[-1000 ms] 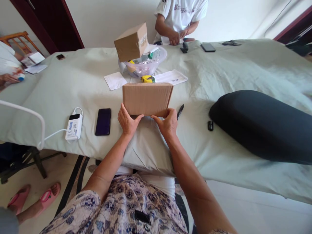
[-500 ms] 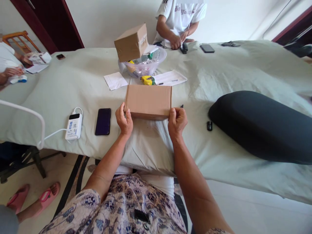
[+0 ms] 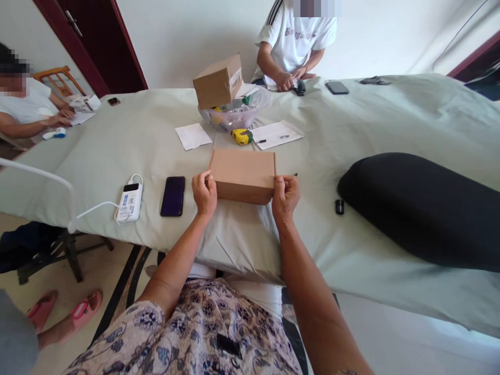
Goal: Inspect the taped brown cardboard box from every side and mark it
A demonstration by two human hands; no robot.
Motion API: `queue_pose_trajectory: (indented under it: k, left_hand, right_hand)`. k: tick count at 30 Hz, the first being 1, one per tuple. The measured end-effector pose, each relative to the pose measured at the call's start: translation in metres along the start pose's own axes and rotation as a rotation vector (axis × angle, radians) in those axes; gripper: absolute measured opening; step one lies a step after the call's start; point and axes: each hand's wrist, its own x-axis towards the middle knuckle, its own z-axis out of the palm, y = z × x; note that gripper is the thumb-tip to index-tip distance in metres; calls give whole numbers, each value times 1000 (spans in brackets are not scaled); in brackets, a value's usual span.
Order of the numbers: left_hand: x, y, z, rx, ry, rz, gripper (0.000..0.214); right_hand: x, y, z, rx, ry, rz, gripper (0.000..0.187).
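Note:
A closed brown cardboard box sits on the green-grey cloth in front of me, its top and front faces showing. My left hand has its fingers curled against the box's left front corner. On the other side, my right hand pinches the right front corner between thumb and bent fingers. Just beyond the box lie a yellow and green tape measure and a white paper envelope with a black pen on it. A dark phone rests left of my left hand.
A white power bank with a cable lies further left. Behind the box, a plastic basin carries another carton. A large black padded seat fills the right side, a small black object beside it. Two people sit at the table.
The view has tilted up a little, so the scene sits lower. More of the box's front face shows, with both hands still at its corners. The person at left now has both hands near a paper.

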Motion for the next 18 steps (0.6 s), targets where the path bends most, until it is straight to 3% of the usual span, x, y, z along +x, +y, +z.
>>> queue_pose_trajectory:
  k: [11, 15, 18]
  left_hand:
    - [-4, -2, -5, -84, -94, -66, 34]
    - [-5, -3, -13, -131, -175, -74, 42]
    - [-17, -7, -20, -201, -185, -150, 60]
  right_hand:
    - [-1, 1, 1, 27, 3, 5, 54]
    - [-1, -1, -6, 40, -85, 56, 56]
    - [-10, -2, -20, 67, -156, 90, 63]
